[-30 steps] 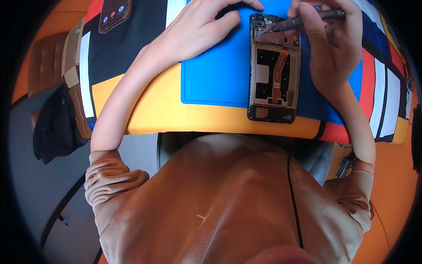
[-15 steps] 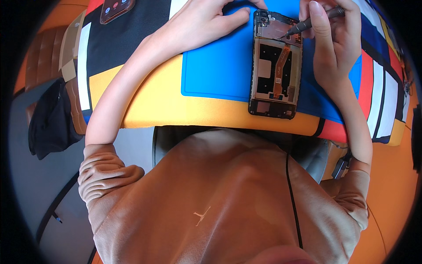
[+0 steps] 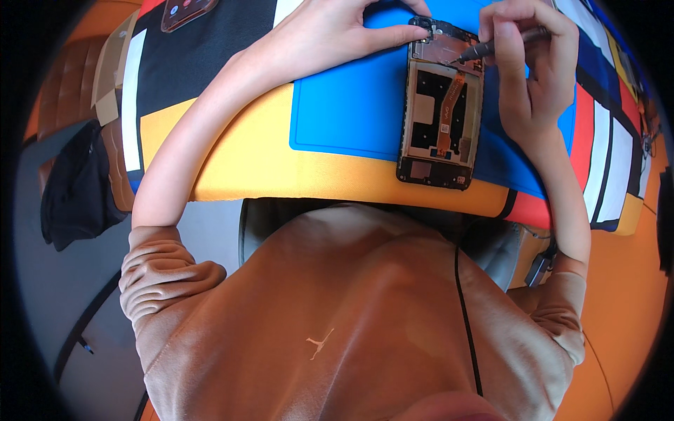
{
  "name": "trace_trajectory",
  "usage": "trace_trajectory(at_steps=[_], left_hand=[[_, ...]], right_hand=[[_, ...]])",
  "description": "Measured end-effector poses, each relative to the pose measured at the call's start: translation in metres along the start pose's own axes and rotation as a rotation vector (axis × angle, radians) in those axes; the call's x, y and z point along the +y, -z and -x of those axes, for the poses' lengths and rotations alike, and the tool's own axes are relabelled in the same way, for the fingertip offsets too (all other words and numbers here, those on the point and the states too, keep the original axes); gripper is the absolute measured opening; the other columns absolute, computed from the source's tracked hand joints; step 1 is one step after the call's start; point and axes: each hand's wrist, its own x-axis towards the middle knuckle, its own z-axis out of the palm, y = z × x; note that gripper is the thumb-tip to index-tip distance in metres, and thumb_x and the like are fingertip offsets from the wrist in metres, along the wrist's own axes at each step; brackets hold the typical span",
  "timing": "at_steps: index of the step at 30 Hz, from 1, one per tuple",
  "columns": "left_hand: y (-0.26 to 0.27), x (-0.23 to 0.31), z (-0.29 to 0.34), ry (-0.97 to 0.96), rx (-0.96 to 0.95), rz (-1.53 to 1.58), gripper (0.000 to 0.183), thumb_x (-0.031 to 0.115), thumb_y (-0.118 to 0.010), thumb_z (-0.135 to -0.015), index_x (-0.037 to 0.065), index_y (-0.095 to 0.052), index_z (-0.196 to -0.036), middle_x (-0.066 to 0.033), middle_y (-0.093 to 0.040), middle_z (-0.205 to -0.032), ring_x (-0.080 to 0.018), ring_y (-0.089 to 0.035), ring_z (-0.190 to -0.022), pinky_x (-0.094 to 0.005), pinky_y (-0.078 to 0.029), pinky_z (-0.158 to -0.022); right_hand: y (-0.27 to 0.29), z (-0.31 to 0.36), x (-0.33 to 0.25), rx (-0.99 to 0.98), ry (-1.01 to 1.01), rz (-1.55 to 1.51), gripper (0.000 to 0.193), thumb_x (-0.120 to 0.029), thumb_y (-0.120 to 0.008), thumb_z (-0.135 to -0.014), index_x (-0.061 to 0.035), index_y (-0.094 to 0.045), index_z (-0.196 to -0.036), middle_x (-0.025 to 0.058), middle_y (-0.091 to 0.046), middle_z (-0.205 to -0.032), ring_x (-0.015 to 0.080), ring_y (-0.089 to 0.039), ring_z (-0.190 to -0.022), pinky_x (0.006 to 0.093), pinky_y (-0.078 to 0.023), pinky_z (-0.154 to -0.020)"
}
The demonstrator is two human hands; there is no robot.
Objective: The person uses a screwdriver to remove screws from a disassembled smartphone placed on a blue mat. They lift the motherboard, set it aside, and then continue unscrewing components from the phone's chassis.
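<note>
An opened phone (image 3: pixel 430 112) lies on the blue mat (image 3: pixel 344 112), its inner frame and an orange ribbon cable (image 3: pixel 449 116) showing. My left hand (image 3: pixel 326 35) reaches in from the left; its thumb rests on the phone's far left corner, and a fingertip is by the top edge. The other left fingers are partly cut off by the frame. Between the fingers of my right hand (image 3: pixel 537 77) is a slim dark screwdriver (image 3: pixel 481 50). Its thin tip slants down to the upper part of the phone, near the cable's far end.
A second phone (image 3: pixel 186 12) with its screen lit lies at the far left on the colour-blocked tablecloth (image 3: pixel 309 175). A dark cloth bag (image 3: pixel 81 186) is left of the table. A black cord (image 3: pixel 463 309) runs down over my brown sweatshirt.
My left thumb has moved right and come onto the phone's corner. The fingers of my right hand have shifted slightly around the screwdriver, whose tip stays near the same spot.
</note>
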Motion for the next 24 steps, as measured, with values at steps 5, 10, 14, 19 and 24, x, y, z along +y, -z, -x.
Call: trace_trajectory(at_steps=[5, 10, 14, 19, 24], left_hand=[[0.0, -0.001, -0.001, -0.013, 0.003, 0.043, 0.028, 0.024, -0.074, -0.094, 0.007, -0.067, -0.115, -0.013, -0.068, -0.111, -0.0269, -0.065, -0.109, -0.0357, -0.05, -0.098], [-0.002, -0.005, -0.001, -0.042, 0.004, 0.03, 0.029, 0.025, -0.074, -0.095, 0.007, -0.067, -0.116, -0.0141, -0.068, -0.112, -0.0275, -0.065, -0.109, -0.0361, -0.051, -0.098], [-0.003, -0.009, -0.001, -0.067, 0.008, 0.024, 0.029, 0.026, -0.074, -0.095, 0.007, -0.067, -0.117, -0.0145, -0.069, -0.113, -0.0278, -0.065, -0.11, -0.0366, -0.051, -0.098], [-0.003, -0.01, -0.001, -0.076, 0.011, 0.022, 0.03, 0.026, -0.073, -0.095, 0.007, -0.067, -0.117, -0.0147, -0.068, -0.113, -0.0279, -0.065, -0.109, -0.0369, -0.051, -0.098], [-0.002, -0.007, -0.002, -0.079, 0.015, 0.018, 0.031, 0.025, -0.074, -0.095, 0.006, -0.067, -0.118, -0.0141, -0.068, -0.113, -0.0274, -0.065, -0.109, -0.0365, -0.05, -0.099]], right_hand=[[0.008, -0.01, -0.006, -0.11, 0.126, 0.3, 0.018, 0.003, -0.056, -0.096, -0.0039, -0.043, -0.106, 0.0128, -0.056, -0.102, 0.0144, -0.055, -0.088, 0.0262, -0.045, -0.081], [0.009, -0.022, 0.0, -0.119, 0.191, 0.226, 0.024, 0.005, -0.059, -0.089, -0.005, -0.04, -0.1, 0.017, -0.057, -0.11, 0.0212, -0.055, -0.1, 0.0341, -0.042, -0.096], [0.015, -0.018, -0.011, -0.166, 0.183, 0.374, 0.023, 0.002, -0.059, -0.088, -0.0063, -0.039, -0.099, 0.0162, -0.058, -0.109, 0.0226, -0.057, -0.099, 0.0405, -0.038, -0.106], [0.025, -0.024, -0.012, -0.261, 0.131, 0.381, 0.024, 0.002, -0.058, -0.087, -0.0078, -0.039, -0.098, 0.0146, -0.06, -0.108, 0.0217, -0.059, -0.101, 0.0522, -0.02, -0.121], [0.026, -0.024, -0.007, -0.242, 0.194, 0.36, 0.023, 0.002, -0.057, -0.087, -0.0081, -0.039, -0.098, 0.0145, -0.06, -0.108, 0.0212, -0.059, -0.101, 0.0544, -0.014, -0.124]])
